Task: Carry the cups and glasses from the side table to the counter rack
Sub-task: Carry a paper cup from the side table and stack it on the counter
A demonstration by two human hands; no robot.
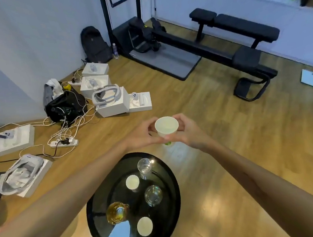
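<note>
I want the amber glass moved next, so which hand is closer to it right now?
Left, narrowly. Both the left hand and right hand hold a paper cup beyond the table, well away from the amber glass.

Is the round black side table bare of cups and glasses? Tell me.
No: the round black side table holds two white paper cups, two clear glasses and an amber glass.

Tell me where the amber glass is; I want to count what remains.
In the head view, the amber glass stands on the left side of the round black side table, near its front edge, left of the clear glass tumbler.
</note>
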